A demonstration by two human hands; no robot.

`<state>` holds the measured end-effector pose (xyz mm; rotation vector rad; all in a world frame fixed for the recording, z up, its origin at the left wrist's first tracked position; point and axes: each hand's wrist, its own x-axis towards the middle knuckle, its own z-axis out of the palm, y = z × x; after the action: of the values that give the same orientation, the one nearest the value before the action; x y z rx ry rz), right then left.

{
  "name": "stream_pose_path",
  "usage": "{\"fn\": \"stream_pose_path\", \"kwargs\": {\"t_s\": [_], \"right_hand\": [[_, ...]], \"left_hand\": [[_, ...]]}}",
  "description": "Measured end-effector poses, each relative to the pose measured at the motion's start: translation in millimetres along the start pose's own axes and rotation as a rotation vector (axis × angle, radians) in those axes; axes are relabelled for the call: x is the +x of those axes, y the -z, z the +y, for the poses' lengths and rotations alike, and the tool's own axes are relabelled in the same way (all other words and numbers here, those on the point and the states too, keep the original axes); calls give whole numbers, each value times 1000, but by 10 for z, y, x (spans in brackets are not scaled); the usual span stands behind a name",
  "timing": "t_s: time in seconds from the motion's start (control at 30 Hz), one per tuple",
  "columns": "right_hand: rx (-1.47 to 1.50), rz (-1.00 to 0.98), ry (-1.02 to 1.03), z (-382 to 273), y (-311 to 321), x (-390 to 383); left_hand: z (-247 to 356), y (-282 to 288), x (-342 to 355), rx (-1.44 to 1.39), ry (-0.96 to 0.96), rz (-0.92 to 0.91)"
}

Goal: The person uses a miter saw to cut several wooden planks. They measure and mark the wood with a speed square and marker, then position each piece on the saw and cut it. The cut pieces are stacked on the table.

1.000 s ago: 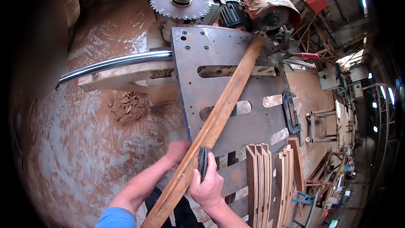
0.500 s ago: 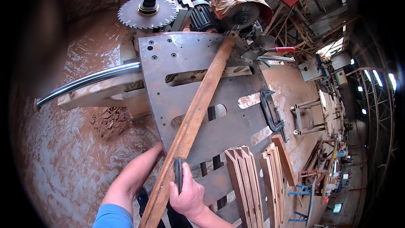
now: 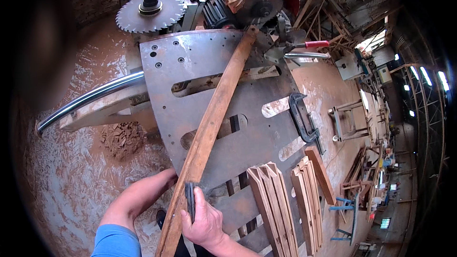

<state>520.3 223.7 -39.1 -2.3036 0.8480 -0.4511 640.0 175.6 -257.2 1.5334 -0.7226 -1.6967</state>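
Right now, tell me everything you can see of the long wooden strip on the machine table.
The long wooden strip is a narrow, reddish-brown length of sawn timber, slightly bowed, with dusty faces. It lies diagonally across the grey steel machine table, its far end at the guarded cutter head, its near end running off the lower edge of the picture. The left hand grips it from the left side; the right hand presses a dark flat piece against its right edge.

Sawdust-strewn reddish floor [image 3: 66,181], bright roof lights [image 3: 442,80] beyond.
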Motion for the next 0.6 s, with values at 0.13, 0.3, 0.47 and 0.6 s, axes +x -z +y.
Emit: {"fn": "stream_pose_path", "kwargs": {"t_s": [0.13, 0.3, 0.47, 0.6], "right_hand": [[58, 1, -5, 12, 5, 35], [98, 33, -10, 23, 13, 41], [150, 25, -13, 39, -51, 14], [167, 37, -9, 67, -29, -5]], "left_hand": [[3, -30, 15, 21, -2, 5], [30, -120, 80, 48, -13, 7], [25, -56, 75, 34, -12, 61], [117, 5, -11, 14, -16, 140]]}}
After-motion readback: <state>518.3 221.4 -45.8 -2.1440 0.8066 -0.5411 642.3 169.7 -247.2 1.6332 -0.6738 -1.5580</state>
